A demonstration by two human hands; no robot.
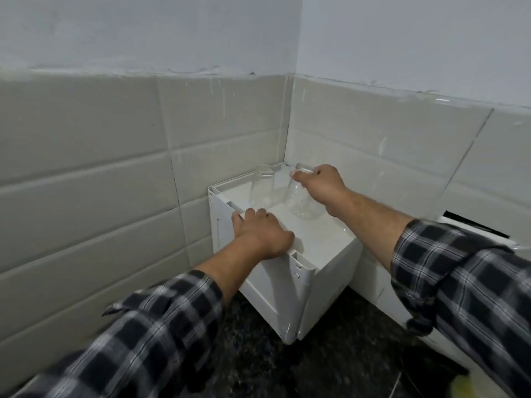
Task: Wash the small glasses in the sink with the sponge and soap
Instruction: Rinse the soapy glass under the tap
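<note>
Two small clear glasses stand on top of a white box-like appliance [316, 242] in the tiled corner. My right hand [321, 186] grips the right glass [301, 202] by its top end, and the glass leans slightly. The left glass [261, 185] stands free just beside it, untouched. My left hand [261, 234] rests on the box's near-left edge with its fingers curled over the rim. No sink, sponge or soap bottle shows clearly in view.
Grey-white wall tiles [100, 173] close in on the left and behind. A dark speckled counter [330, 363] lies below the box. A white surface [488, 234] extends at right, and a yellow object [467, 387] peeks in at the bottom right corner.
</note>
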